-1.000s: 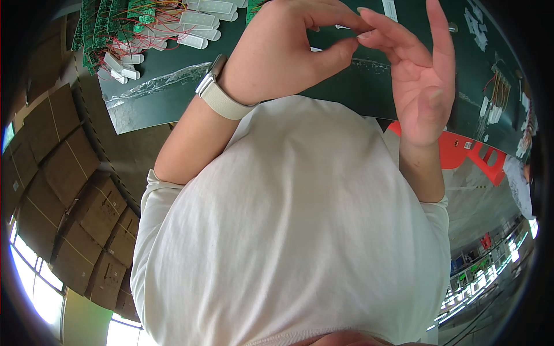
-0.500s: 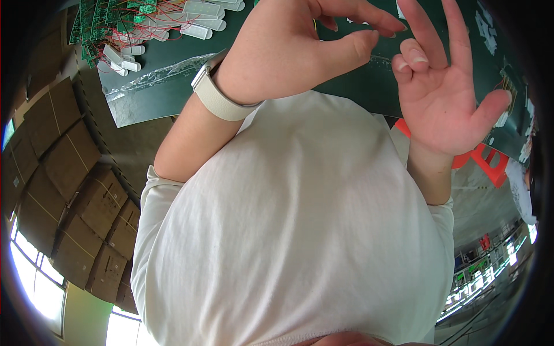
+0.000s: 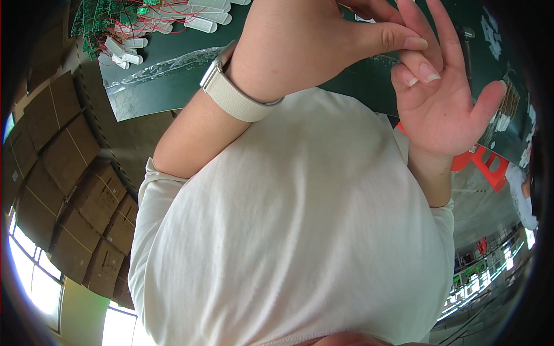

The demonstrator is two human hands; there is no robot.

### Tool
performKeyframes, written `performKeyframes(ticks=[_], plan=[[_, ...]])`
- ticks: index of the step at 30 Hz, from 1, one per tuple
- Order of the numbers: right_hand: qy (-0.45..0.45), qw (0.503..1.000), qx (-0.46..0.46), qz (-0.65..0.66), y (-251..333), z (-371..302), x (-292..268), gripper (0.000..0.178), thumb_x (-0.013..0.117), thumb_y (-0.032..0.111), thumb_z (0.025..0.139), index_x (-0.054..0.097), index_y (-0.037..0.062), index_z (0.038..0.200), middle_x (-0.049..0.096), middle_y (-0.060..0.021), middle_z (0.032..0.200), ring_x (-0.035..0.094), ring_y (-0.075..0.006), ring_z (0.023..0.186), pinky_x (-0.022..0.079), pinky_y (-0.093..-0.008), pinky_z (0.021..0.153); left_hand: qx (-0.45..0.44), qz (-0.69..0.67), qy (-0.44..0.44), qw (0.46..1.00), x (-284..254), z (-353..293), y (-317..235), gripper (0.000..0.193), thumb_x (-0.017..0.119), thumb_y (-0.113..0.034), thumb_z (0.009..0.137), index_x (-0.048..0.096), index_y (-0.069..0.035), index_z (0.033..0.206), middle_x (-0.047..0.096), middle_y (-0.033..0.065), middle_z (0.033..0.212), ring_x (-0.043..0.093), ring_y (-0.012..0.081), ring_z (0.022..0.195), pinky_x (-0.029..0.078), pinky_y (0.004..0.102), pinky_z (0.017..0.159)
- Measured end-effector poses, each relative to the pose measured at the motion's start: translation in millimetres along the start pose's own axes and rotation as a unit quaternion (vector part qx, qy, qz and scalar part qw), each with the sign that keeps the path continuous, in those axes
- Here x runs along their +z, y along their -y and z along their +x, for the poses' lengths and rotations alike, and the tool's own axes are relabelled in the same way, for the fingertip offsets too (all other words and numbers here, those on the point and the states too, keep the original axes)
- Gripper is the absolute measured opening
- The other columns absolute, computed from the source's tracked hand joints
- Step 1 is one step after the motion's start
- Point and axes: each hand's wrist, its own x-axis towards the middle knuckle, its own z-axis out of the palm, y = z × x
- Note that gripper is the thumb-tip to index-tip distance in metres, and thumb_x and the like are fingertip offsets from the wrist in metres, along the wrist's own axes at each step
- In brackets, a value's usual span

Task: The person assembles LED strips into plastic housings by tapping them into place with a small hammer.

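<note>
My left hand reaches across at the top of the view, with a light-strapped watch on its wrist. Its thumb lies over a finger of my right hand, and its other fingertips are partly hidden beyond, so it appears closed on that finger. My right hand is turned palm up and holds nothing. Two of its fingers point away, two are curled toward the palm, and the thumb sticks out to the right. Both hands are above the dark green table.
Green circuit boards with red wires and white plastic pieces lie on the table's far left. A metal-headed tool and wired parts are at right. Stacked cardboard boxes stand left; a red stool is at right.
My left hand has moved right, its thumb now lying across my right hand's finger where there was a gap before. My right hand has stayed nearly in place.
</note>
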Motion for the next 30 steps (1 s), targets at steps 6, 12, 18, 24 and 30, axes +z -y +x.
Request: performKeyframes(ticks=[6,12,18,24,30], plan=[[0.018,0.998,0.015,0.05,2,-1,3,0.096,0.02,0.075,0.103,-0.006,0.0075,0.166,0.014,-0.0302,0.169,0.059,-0.021,0.099,0.048,-0.0376,0.096,-0.026,-0.005,-0.033,0.999,3,-2,7,0.016,0.082,-0.013,0.09,0.08,0.001,0.098,0.077,0.0103,0.084,0.063,0.0093,0.072,0.05,0.0253,0.064],[0.007,0.998,0.007,0.058,1,-3,-2,0.095,0.021,0.073,0.104,-0.006,0.005,0.165,0.012,-0.0303,0.169,0.058,-0.0208,0.1,0.047,-0.0373,0.098,-0.035,-0.182,-0.028,0.982,10,-6,28,0.02,0.078,-0.013,0.089,0.079,0.004,0.101,0.077,0.009,0.088,0.064,0.0087,0.077,0.052,0.0253,0.072],[-0.017,1.0,-0.001,0.022,-1,-2,3,0.095,0.02,0.073,0.104,-0.006,0.0044,0.165,0.012,-0.0317,0.169,0.059,-0.0201,0.1,0.048,-0.0362,0.097,-0.065,-0.137,-0.014,0.988,4,-4,25,0.021,0.079,-0.014,0.089,0.079,0.004,0.1,0.078,0.0096,0.087,0.067,0.0093,0.079,0.053,0.0252,0.075],[-0.025,0.993,-0.053,-0.101,-12,-3,8,0.1,0.022,0.077,0.102,-0.007,0.0049,0.165,0.025,-0.0336,0.165,0.061,-0.0178,0.099,0.05,-0.0334,0.094,-0.062,-0.028,-0.014,0.998,2,-6,2,0.022,0.081,-0.014,0.088,0.079,0.005,0.099,0.078,0.0105,0.085,0.068,0.0099,0.075,0.055,0.0242,0.073],[-0.036,0.981,-0.062,-0.182,-17,-5,9,0.108,0.027,0.082,0.097,-0.009,0.0065,0.165,0.028,-0.034,0.163,0.062,-0.0177,0.099,0.05,-0.0298,0.091,-0.071,-0.059,-0.011,0.996,-3,-6,2,0.021,0.081,-0.014,0.089,0.08,0.005,0.099,0.078,0.0103,0.084,0.067,0.0093,0.073,0.056,0.0237,0.071]])
